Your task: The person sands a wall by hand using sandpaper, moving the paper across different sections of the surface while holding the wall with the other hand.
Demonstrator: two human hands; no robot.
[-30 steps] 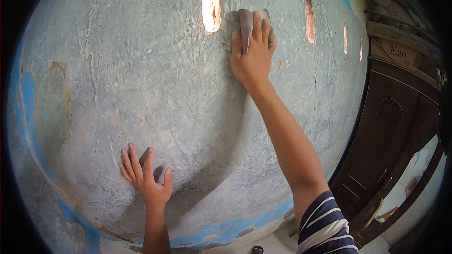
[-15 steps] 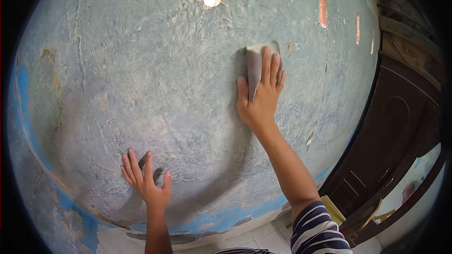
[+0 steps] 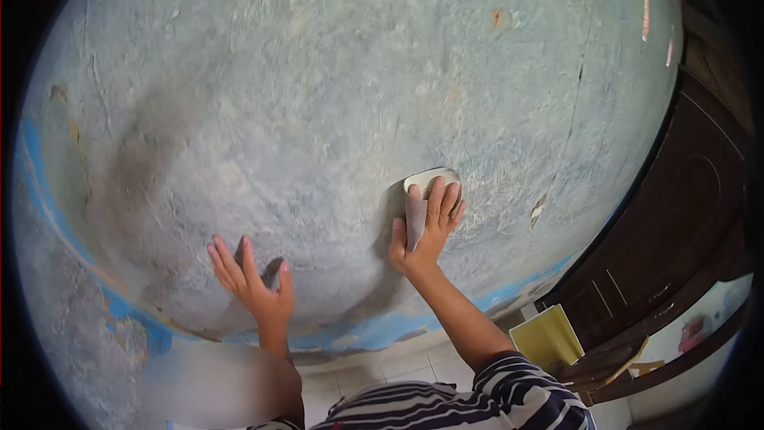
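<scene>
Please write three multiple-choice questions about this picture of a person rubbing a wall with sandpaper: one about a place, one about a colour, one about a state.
1. Where does the left hand lie?
A. flat on the wall
B. on the wooden door
C. on the floor tiles

2. What colour is the band of old paint along the bottom of the wall?
A. red
B. blue
C. yellow

3. How does the right hand keep the sandpaper?
A. hanging loose in the air
B. lying untouched on the floor
C. pressed against the wall under the fingers

Answers:
1. A, since its palm and spread fingers rest on the plaster, left of the other hand.
2. B, since a blue strip runs above the floor tiles.
3. C, since the fingers lie over the folded sheet on the wall.
</scene>
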